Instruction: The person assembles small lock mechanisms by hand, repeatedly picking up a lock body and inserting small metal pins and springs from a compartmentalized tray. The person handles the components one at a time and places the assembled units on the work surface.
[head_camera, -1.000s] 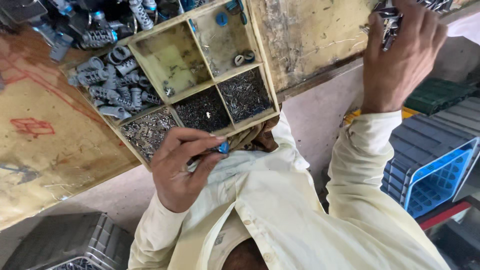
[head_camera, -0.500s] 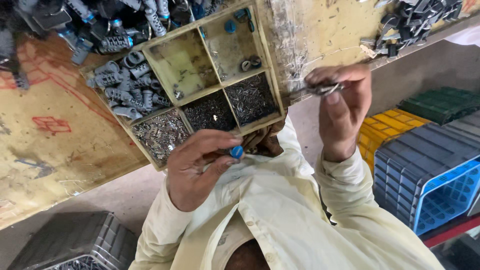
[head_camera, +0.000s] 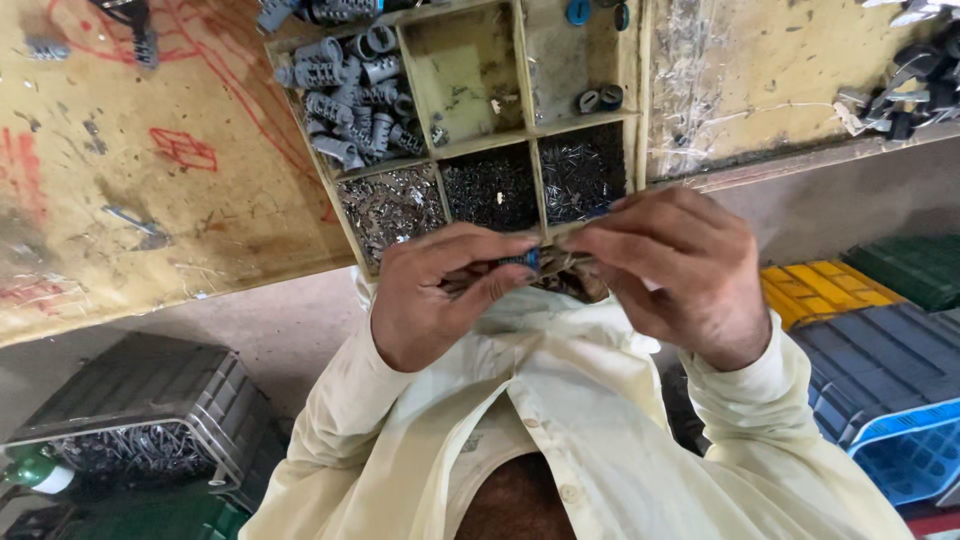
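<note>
My right hand (head_camera: 675, 270) back from far pile, now meeting left hand (head_camera: 440, 290) at chest. Left fingers pinched shut on small blue part (head_camera: 527, 260); right fingertips closed against it, contents hidden. Divided tray (head_camera: 640, 100) just beyond grip. Joining seems underway.

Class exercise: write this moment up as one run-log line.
left hand: pinches small blue part | right hand: fingertips meet the part | behind: divided tray of small metal pieces, on yellow workbench
</note>
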